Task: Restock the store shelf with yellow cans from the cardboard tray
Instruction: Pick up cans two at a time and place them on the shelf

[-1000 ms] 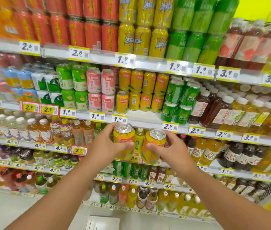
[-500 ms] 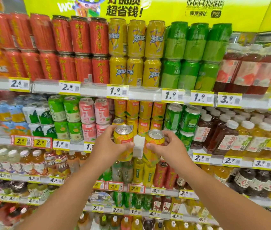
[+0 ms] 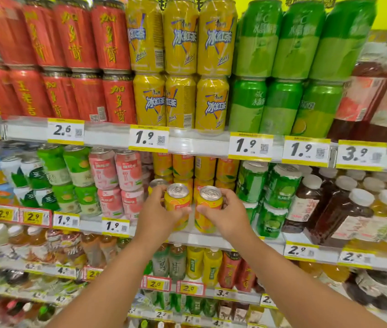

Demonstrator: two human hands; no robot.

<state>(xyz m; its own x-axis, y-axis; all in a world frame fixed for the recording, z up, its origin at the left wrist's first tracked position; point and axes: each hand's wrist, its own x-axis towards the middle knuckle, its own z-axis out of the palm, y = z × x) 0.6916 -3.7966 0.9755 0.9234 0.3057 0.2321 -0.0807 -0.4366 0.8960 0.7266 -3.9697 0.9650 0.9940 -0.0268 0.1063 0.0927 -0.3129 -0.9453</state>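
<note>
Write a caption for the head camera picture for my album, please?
Left hand and right hand each hold a yellow can at the drinks shelf.

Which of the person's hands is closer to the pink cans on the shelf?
Left. The left hand, gripping a yellow can, is just right of the pink cans; the right hand, with its own can, is further right.

You hold two yellow cans upright, side by side: the left can (image 3: 177,204) and the right can (image 3: 208,209). Both have silver tops and sit at the shelf (image 3: 211,239) front.
</note>
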